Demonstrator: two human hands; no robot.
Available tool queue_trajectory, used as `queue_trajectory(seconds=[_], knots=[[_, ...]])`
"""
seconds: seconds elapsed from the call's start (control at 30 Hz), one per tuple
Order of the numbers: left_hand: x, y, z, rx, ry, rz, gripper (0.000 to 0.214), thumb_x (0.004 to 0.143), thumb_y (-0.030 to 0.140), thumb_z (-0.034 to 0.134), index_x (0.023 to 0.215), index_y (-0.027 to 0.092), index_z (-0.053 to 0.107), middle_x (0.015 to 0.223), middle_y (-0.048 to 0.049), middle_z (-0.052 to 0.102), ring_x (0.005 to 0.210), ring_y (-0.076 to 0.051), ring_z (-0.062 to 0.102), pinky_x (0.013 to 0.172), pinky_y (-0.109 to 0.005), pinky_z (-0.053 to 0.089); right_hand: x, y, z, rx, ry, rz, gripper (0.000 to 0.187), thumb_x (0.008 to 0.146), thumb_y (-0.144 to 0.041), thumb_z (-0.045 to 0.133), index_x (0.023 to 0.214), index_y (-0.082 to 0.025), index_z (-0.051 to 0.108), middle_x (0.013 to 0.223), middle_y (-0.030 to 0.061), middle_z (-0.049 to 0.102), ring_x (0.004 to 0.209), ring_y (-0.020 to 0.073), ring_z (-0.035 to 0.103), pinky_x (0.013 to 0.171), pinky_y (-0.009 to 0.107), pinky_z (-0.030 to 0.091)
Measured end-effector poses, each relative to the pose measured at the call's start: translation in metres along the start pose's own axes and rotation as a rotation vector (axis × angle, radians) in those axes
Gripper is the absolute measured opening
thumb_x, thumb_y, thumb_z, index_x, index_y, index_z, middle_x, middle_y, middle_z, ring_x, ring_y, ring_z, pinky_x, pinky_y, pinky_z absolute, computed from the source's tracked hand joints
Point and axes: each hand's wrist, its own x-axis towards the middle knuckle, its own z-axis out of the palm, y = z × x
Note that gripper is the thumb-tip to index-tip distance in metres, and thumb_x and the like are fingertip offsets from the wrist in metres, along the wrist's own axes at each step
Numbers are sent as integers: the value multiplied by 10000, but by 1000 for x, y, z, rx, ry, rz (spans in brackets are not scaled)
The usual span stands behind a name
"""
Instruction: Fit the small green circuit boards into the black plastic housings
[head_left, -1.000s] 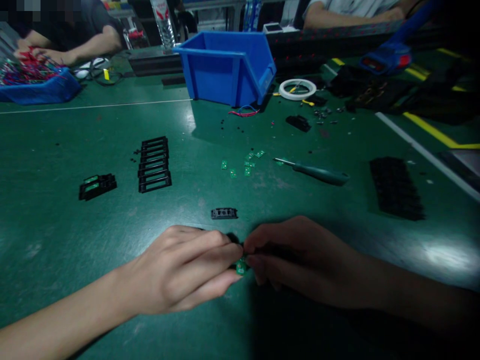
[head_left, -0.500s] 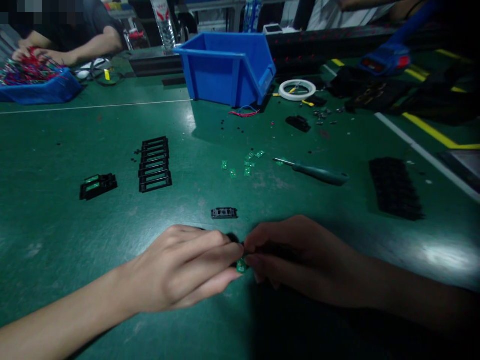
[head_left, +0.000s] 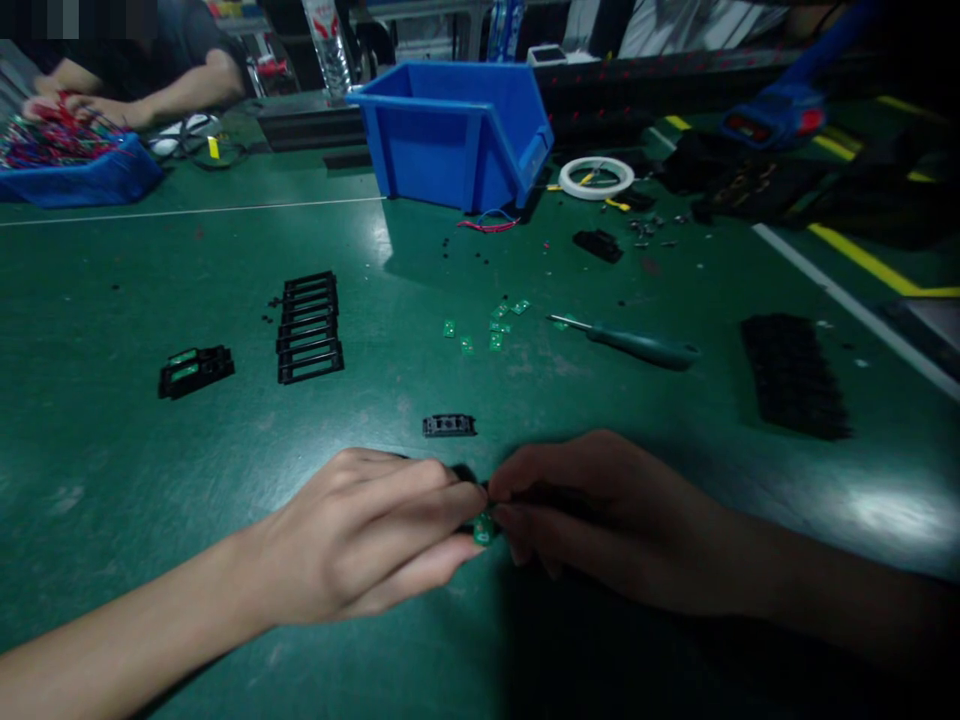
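Note:
A small green circuit board (head_left: 483, 529) is pinched in my left hand (head_left: 382, 530), its thumb below and fingers above. My right hand (head_left: 600, 520) meets it from the right, fingertips closed at the board's upper edge; whatever they grip is too small and dark to make out. Just beyond the fingers lies a small black plastic housing (head_left: 449, 426). Several loose green circuit boards (head_left: 496, 340) are scattered farther off, beside a screwdriver (head_left: 641, 347) with a green handle.
Left of the hands are a row of black plastic frames (head_left: 310, 330) and a black piece with green boards (head_left: 196, 372). A dark block of parts (head_left: 793, 375) lies right. Behind stand a blue bin (head_left: 427, 150), a tape roll (head_left: 596, 178) and a co-worker's arm (head_left: 187, 92) near wires.
Almost nothing differs. Both hands stay together at the same spot, and the green board between them has tilted very slightly.

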Motion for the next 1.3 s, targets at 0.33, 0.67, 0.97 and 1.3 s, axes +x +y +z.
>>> queue_trajectory(seconds=[0.33, 0.67, 0.97, 1.3], knots=[[1, 1, -1, -91, -1, -115, 315, 959, 183, 635, 1263, 133, 568, 874, -37, 669, 702, -134, 640, 614, -266, 468, 2, 1, 0, 18, -1, -3, 169, 1020, -299, 560, 1024, -157, 651, 728, -2, 680, 600, 70, 599, 536, 139, 452], [3, 4, -3, 22, 72, -200, 245, 950, 231, 654, 1176, 180, 572, 863, -6, 661, 722, -102, 627, 617, -217, 463, 0, 0, 0, 16, -12, -23, 173, 1027, -303, 548, 1053, -160, 643, 758, -1, 675, 610, 64, 590, 547, 139, 454], [1, 2, -1, 34, 64, -202, 235, 965, 258, 640, 1178, 184, 573, 839, 0, 653, 688, -99, 612, 596, -220, 444, 0, 2, -1, -81, -15, -102, 182, 1038, -277, 522, 1056, -150, 650, 790, 6, 684, 615, 61, 587, 566, 154, 448], [3, 3, -3, 42, 71, -191, 243, 967, 224, 626, 1201, 182, 570, 857, -2, 665, 707, -100, 628, 603, -219, 456, 1, -1, 0, -51, -33, -48, 154, 1028, -289, 540, 1065, -171, 632, 754, -12, 651, 613, 74, 563, 552, 171, 428]])
